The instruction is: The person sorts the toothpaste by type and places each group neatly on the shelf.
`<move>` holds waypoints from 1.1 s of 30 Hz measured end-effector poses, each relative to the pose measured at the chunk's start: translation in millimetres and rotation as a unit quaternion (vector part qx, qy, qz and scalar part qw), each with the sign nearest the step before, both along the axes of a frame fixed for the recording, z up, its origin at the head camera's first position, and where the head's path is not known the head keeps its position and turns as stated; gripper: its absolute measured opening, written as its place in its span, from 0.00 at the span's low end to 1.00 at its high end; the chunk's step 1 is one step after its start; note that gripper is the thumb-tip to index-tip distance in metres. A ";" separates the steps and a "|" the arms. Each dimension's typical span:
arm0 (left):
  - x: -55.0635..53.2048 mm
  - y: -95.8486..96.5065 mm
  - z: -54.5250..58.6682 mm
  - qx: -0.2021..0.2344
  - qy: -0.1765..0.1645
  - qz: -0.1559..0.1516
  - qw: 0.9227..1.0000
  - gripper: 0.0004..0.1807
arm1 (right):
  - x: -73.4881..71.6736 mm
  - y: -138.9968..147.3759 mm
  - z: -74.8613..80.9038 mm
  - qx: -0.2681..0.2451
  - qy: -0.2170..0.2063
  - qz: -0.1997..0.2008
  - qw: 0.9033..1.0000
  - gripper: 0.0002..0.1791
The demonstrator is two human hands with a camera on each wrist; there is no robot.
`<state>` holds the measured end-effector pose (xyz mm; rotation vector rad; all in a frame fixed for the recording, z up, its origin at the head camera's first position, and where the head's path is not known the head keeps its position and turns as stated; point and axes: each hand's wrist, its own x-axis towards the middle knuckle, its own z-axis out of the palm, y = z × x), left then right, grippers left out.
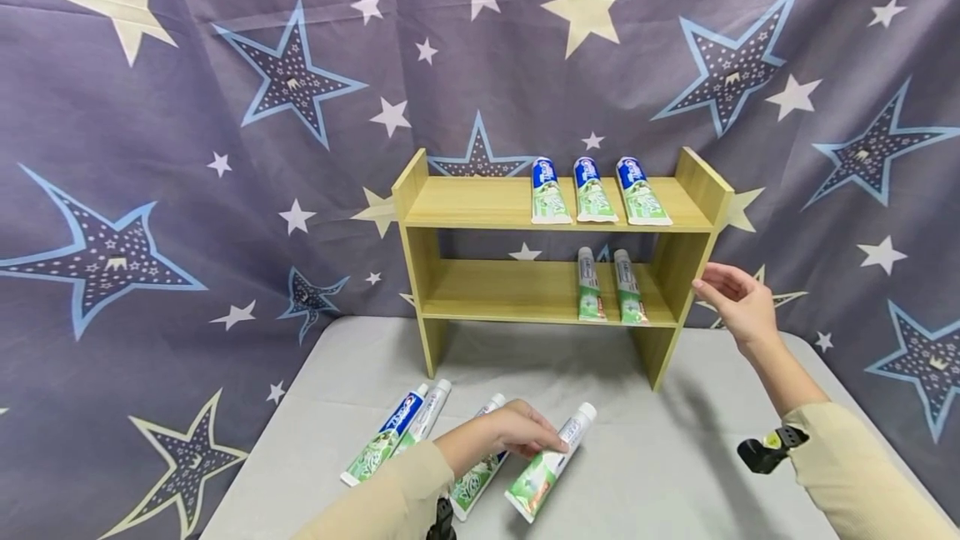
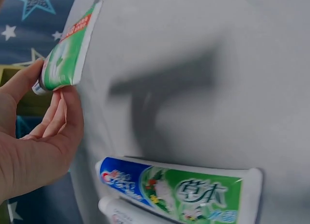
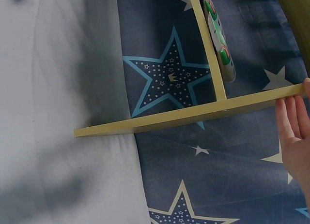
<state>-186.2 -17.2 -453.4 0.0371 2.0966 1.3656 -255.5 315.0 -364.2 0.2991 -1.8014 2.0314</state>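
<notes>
My left hand (image 1: 517, 430) pinches a white-and-green toothpaste tube (image 1: 542, 480), raised above the table in the left wrist view with its crimped end pointing up. Beneath that forearm lies a blue-and-green toothpaste tube (image 1: 474, 483), partly hidden. My right hand (image 1: 738, 300) grips the right side panel of a two-tier wooden shelf (image 1: 487, 200), its thumb at the front edge and its fingers along the outer face (image 3: 296, 132). On the upper board lie three blue-and-green tubes (image 1: 590, 190); two grey-and-green tubes (image 1: 590, 286) lie on the lower board, towards the right.
Left of my left forearm, a blue-and-green tube (image 1: 386, 436) and a white-capped tube (image 1: 426, 417) lie side by side on the grey-white tabletop (image 1: 622, 473). A star-patterned curtain (image 1: 247, 157) hangs behind the shelf.
</notes>
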 end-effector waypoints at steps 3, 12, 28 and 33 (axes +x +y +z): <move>-5.7 0.4 5.4 0.015 0.000 0.006 1.000 0.10 | 0.4 1.1 -0.6 0.001 0.001 0.005 1.000 0.19; -23.4 -4.1 32.0 0.040 0.003 0.009 0.999 0.13 | -0.9 2.4 -1.5 0.002 0.004 0.011 1.000 0.19; -48.7 -3.6 93.9 0.042 0.016 -0.007 0.999 0.16 | -1.0 3.4 -1.0 -0.010 -0.009 0.018 1.000 0.19; -53.1 -4.5 104.4 0.031 0.016 0.004 0.999 0.17 | -1.0 3.5 -0.4 0.008 -0.014 0.007 1.000 0.18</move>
